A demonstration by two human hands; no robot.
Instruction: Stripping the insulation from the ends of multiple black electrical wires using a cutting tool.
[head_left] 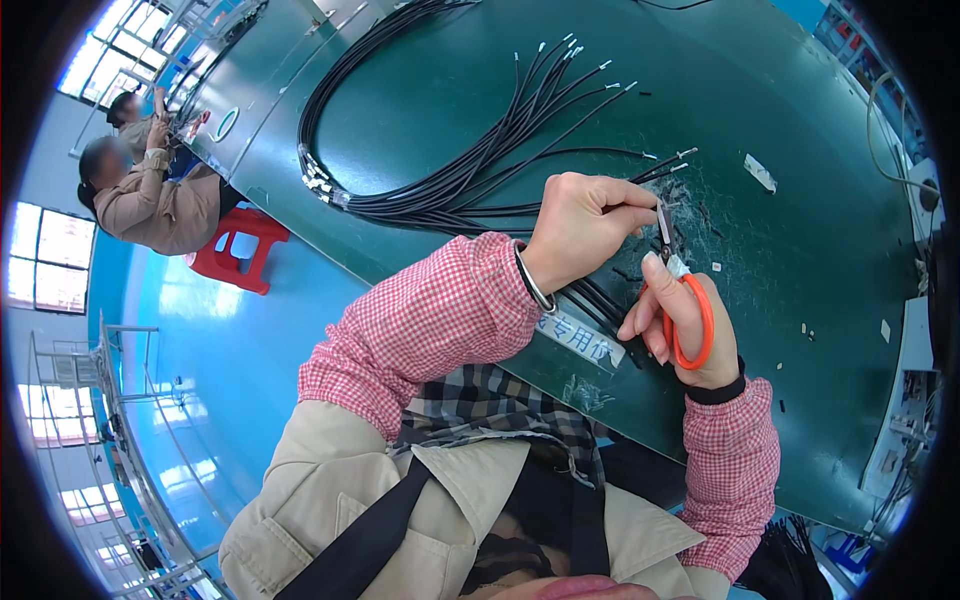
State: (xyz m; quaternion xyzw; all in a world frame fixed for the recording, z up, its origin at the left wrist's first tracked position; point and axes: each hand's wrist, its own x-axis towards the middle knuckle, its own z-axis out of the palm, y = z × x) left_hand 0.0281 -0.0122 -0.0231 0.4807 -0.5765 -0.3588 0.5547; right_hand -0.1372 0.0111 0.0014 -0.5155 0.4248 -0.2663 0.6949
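Green worktop (830, 300) with black cables (400, 204) and scissors (680, 268) in use

Nearest is the wearer's own beige jacket (340, 510), with a red-and-white checked sleeve cover (420, 325) on the left forearm and a matching one on the right. A black band (715, 390) circles the right wrist, and a bracelet (540, 292) the left.

Just beyond, the right hand (690, 320) is curled around the orange loops of the scissors, its thumb along the handle, blades pointing away. Their tips meet the left hand (590, 225), whose thumb and forefinger are pinched together right at the metal; whatever lies between them is too small to make out. Some of the black cables pass beneath the left hand, their ends running out near the blades, and a few lie over a pale label strip (590, 345) toward the near edge.

Farther up the worktop the rest of the bundle bends in a wide arc — bound at a white wrap (322, 185) — and fans out into pale-tipped ends. Small dark clippings and a white scrap (760, 173) lie to the right.

Past the table's left edge stand a red stool (240, 250) and two seated co-workers (165, 205), then bright windows (62, 245) — all above a blue floor (200, 340).
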